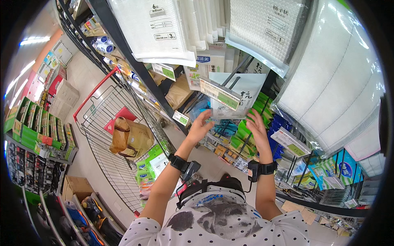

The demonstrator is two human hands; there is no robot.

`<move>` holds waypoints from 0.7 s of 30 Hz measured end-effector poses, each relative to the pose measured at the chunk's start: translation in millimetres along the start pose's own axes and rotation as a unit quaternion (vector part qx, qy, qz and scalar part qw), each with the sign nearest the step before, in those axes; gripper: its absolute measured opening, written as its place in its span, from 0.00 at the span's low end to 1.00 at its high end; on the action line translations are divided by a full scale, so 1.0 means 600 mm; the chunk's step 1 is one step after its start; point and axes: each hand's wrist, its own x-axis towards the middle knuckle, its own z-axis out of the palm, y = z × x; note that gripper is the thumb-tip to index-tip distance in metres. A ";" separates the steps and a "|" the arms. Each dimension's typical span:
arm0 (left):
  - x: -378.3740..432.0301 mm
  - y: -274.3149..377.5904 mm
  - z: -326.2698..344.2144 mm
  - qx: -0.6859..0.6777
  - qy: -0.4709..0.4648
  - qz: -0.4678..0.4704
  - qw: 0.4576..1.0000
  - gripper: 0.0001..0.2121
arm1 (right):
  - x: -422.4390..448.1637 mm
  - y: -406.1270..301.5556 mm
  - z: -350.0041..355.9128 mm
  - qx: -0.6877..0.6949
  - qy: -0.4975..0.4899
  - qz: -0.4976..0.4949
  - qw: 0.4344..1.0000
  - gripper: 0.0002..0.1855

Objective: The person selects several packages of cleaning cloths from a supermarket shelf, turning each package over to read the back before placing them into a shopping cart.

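A flat white packet with dark print (251, 89) hangs at a metal display hook, partly behind a price tag holder (220, 93). My left hand (201, 124) is at the packet's lower left corner, fingers bent. At its lower right corner is my right hand (257, 127), thumb and fingers close to the edge. Both hands appear to touch the packet; how firmly is not clear. Below it hang green packets (246, 138) and blue packets (278, 126). Large packs of white cloths (157, 30) hang above.
A wire shopping cart (101, 147) with a red handle stands at the left, holding a brown bag (135, 138) and several packets (147, 175). Metal hooks with price tags (291, 141) jut out at the right. A dark shelf post (135, 61) rises beside the cart.
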 end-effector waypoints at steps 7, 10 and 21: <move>-0.044 0.009 -0.016 -0.056 -0.017 -0.017 0.998 0.11 | -0.034 0.016 0.007 -0.087 0.020 0.008 0.996 0.11; -0.080 0.036 -0.026 -0.050 -0.023 -0.048 0.997 0.11 | -0.068 -0.009 0.015 -0.074 0.010 0.047 0.996 0.11; -0.185 0.101 -0.060 -0.048 -0.030 -0.048 0.997 0.09 | -0.169 -0.050 0.074 -0.119 0.030 -0.006 0.992 0.09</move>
